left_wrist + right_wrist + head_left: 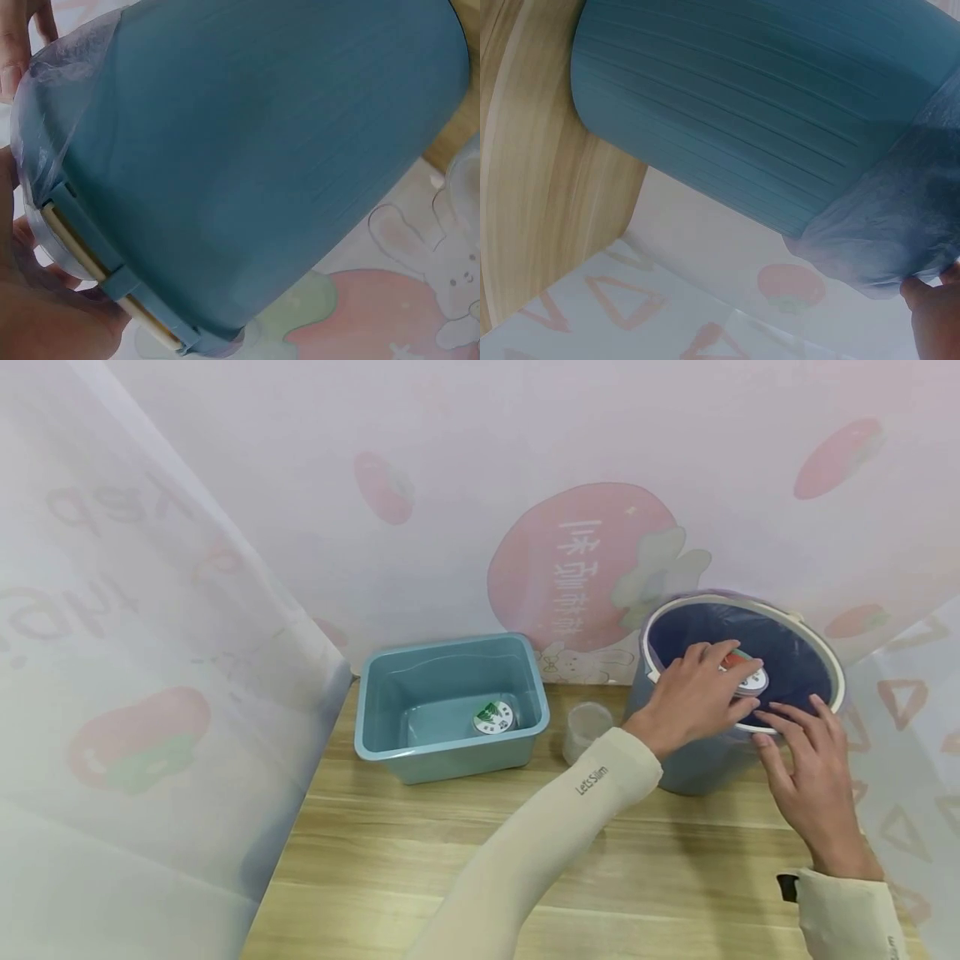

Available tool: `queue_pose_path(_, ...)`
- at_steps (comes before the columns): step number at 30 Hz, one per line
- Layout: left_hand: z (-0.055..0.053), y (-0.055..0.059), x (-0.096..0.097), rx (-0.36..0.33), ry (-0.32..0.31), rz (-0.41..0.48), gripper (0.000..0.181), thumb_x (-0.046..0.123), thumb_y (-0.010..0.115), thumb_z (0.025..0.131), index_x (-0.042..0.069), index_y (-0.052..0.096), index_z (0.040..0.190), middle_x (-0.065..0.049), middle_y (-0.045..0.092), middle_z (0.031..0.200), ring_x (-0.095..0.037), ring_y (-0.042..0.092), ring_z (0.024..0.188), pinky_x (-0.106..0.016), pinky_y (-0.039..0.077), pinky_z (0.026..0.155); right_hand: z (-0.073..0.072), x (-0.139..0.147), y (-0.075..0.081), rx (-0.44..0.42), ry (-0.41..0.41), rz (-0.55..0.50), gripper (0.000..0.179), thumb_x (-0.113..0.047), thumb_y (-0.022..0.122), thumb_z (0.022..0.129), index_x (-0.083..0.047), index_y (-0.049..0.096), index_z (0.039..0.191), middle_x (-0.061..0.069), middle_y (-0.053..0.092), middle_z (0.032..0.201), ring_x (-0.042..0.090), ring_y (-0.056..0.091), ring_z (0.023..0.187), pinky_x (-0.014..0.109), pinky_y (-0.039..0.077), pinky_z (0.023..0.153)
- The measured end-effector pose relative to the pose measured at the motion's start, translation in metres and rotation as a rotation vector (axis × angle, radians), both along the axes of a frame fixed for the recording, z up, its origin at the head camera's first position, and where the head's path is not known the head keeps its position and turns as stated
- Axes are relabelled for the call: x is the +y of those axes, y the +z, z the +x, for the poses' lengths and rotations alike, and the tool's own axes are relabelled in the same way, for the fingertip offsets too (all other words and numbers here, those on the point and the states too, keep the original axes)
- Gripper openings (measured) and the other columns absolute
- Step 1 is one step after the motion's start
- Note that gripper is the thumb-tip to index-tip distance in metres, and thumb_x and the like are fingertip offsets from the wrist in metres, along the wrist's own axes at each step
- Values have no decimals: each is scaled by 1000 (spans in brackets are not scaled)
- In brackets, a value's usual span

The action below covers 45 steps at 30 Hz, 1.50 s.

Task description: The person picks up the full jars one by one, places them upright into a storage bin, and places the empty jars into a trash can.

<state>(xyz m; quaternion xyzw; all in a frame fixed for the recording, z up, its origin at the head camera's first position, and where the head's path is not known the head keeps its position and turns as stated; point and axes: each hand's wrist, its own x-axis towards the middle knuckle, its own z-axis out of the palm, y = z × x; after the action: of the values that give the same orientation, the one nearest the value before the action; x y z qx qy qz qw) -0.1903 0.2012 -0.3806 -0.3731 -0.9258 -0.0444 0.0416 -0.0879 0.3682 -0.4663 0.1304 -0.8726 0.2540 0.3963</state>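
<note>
Left hand (693, 692) gripping round labelled tub (754, 682) at mouth of bin (693, 768), right hand (813, 764) loosely spread, touching liner (870, 240); likely mid-transfer, in or out unclear, next move calling for clearance past the liner.

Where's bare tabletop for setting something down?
The tabletop is bare in front of the blue basin, and between the left sleeve and right sleeve. Crowded: around the clear cup, and at the bin, by the left hand and right hand.

Red-and-white container (753, 680), blue bin (693, 768) with off-white rim (780, 611), teal basin (461, 763), pale strawberry-print backdrop (450, 568), wood-grain table (375, 860)
</note>
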Motion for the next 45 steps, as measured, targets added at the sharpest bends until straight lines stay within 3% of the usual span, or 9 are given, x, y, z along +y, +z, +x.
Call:
queue_pose_path(11,-1,-6,0,-47,-2,6,62,68,44,110,49,35,168,11,21,181,-15,33,163,-29,45,122,0,0,-2,10,4,-2,71,-55,49,114,11,72,126,36,66,131,58,54,128,61,22,134)
queue_pose_path(18,1,-6,-1,-24,-6,-4,58,63,41,113,47,35,169,11,21,182,-15,31,164,-29,44,123,3,0,-1,-23,-6,22,73,-57,46,115,11,71,129,37,65,133,59,52,130,63,21,134)
queue_pose_path(26,1,-6,-8,-43,-20,15,51,59,37,115,47,43,165,15,35,176,-12,35,161,-33,42,125,2,0,0,-16,7,14,70,-55,47,115,9,72,128,36,66,133,58,54,126,62,21,134)
queue_pose_path(31,0,-2,-22,-63,-75,56,47,55,37,117,45,49,161,19,48,167,-9,41,157,-34,40,127,0,0,0,-2,10,5,70,-55,48,114,9,73,126,36,67,131,56,55,124,61,22,135)
queue_pose_path(34,1,-2,-37,-12,-127,100,44,51,40,117,41,55,157,16,53,163,-10,44,155,-33,40,127,-1,-1,0,0,10,2,70,-55,49,114,9,73,126,36,67,130,56,55,124,61,22,135)
queue_pose_path(40,6,-1,-69,161,-225,157,41,44,50,116,34,63,153,10,60,158,-13,50,151,-28,42,124,-1,0,2,2,5,8,70,-55,48,115,10,73,125,37,66,129,57,55,124,62,22,134)
queue_pose_path(45,13,-2,-90,192,-244,138,43,45,52,115,35,61,155,8,59,160,-16,50,151,-33,42,125,-1,0,-1,6,3,-8,67,-54,50,114,9,74,124,36,66,128,55,54,130,61,22,134)
